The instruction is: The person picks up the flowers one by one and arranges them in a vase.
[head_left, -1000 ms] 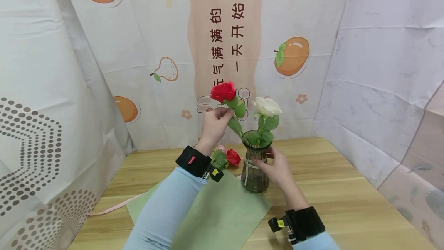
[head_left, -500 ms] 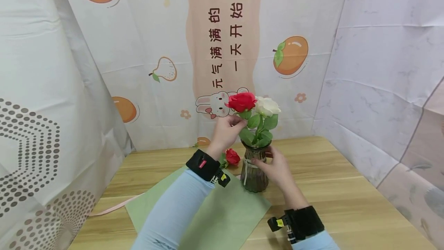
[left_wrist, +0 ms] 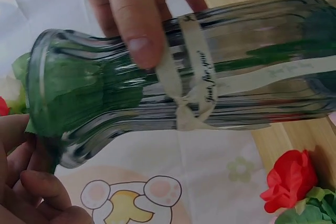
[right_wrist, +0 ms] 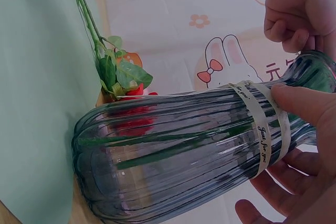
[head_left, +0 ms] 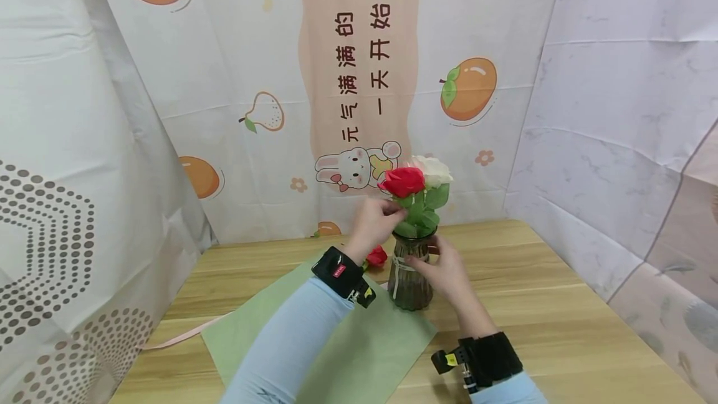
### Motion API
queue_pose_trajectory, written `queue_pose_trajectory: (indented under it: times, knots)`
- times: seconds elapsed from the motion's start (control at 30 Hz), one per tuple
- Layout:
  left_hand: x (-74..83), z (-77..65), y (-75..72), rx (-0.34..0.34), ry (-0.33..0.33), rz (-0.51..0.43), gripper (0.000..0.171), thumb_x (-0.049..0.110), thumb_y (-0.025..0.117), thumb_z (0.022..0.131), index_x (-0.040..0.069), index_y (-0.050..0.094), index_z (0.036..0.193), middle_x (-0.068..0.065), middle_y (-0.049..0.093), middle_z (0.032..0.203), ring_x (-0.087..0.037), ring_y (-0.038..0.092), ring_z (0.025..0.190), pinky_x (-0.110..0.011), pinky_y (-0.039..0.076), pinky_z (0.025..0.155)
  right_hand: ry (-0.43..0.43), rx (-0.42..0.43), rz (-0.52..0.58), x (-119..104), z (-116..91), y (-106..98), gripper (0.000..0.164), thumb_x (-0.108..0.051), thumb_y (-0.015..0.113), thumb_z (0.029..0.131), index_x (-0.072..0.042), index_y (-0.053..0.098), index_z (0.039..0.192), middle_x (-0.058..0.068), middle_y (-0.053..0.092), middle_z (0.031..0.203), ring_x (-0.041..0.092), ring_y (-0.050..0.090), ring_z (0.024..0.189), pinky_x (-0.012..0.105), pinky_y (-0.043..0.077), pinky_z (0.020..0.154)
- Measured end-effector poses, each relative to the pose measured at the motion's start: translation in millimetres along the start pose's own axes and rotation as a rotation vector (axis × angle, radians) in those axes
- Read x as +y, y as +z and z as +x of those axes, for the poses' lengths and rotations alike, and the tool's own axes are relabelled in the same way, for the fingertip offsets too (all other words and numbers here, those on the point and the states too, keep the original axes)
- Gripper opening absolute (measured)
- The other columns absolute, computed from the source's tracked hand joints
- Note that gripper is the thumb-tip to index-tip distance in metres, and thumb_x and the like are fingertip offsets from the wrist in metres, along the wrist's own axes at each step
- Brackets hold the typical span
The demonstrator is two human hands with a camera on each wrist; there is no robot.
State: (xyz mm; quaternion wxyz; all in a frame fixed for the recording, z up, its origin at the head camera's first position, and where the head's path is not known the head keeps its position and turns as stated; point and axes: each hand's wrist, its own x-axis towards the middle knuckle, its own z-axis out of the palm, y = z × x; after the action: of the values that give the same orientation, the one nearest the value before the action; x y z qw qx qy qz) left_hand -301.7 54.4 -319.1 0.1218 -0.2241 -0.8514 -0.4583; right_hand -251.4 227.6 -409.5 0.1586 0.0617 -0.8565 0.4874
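A ribbed, see-through dark glass vase (head_left: 411, 288) stands upright on the table, a ribbon printed "Just for you" (right_wrist: 262, 142) tied around its neck. My right hand (head_left: 447, 273) grips the vase from the right, thumb across the front by the ribbon. With its fingers just below the bloom, my left hand (head_left: 374, 226) pinches the stem of a red rose (head_left: 404, 181) above the vase's mouth. Beside that bloom is a white rose (head_left: 436, 172), also in the vase. Through the glass, two green stems (right_wrist: 157, 156) show, reaching toward the bottom.
Another red rose (head_left: 376, 257) lies on the table behind my left wrist, partly hidden. Light green wrapping paper (head_left: 348, 348) covers the table's front left, with a pink ribbon (head_left: 193, 333) trailing out at its left. A printed cloth (head_left: 269, 173) hangs behind the table.
My left hand has moved right and down with the red rose, and its stem has sunk deeper into the vase, bloom now beside the white rose. My right hand keeps holding the vase.
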Motion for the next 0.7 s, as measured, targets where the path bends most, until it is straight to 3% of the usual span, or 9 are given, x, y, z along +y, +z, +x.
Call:
queue_pose_trajectory:
  times: [0.1, 0.4, 0.7]
  knots:
    - [-1.7, -0.7, 4.5, -0.024, -0.016, 0.052, 0.018, 0.025, 0.074, 0.095, 0.010, 0.082, 0.099, 0.005, 0.075, 0.085, -0.009, 0.066, 0.077, -0.027, 0.052, 0.066, 0.009, 0.000, 0.000, -0.3, 0.1, -0.1, 0.066, -0.030, 0.081, 0.089, 0.000, 0.051, 0.139, 0.022, 0.057, 0.136, 0.042, 0.054, 0.126, 0.060, 0.045, 0.100]
    - [-4.1, -2.9, 10.1, -0.052, -0.029, 0.088, 0.016, 0.025, 0.074, 0.095, 0.011, 0.082, 0.098, 0.007, 0.074, 0.084, -0.009, 0.064, 0.077, -0.027, 0.051, 0.067, 0.018, 0.000, 0.009, -1.7, -0.4, -0.2, 0.068, -0.030, 0.081, 0.088, 0.001, 0.050, 0.140, 0.022, 0.057, 0.137, 0.043, 0.054, 0.126, 0.060, 0.045, 0.100]
    - [-5.5, -4.7, 1.9, -0.040, 0.002, 0.011, 0.017, 0.025, 0.072, 0.095, 0.011, 0.080, 0.100, 0.006, 0.074, 0.087, -0.010, 0.065, 0.081, -0.029, 0.052, 0.069, 0.018, -0.004, 0.013, -2.0, -0.7, -0.7, 0.068, -0.030, 0.081, 0.089, 0.002, 0.049, 0.140, 0.023, 0.056, 0.137, 0.043, 0.053, 0.126, 0.060, 0.045, 0.100]
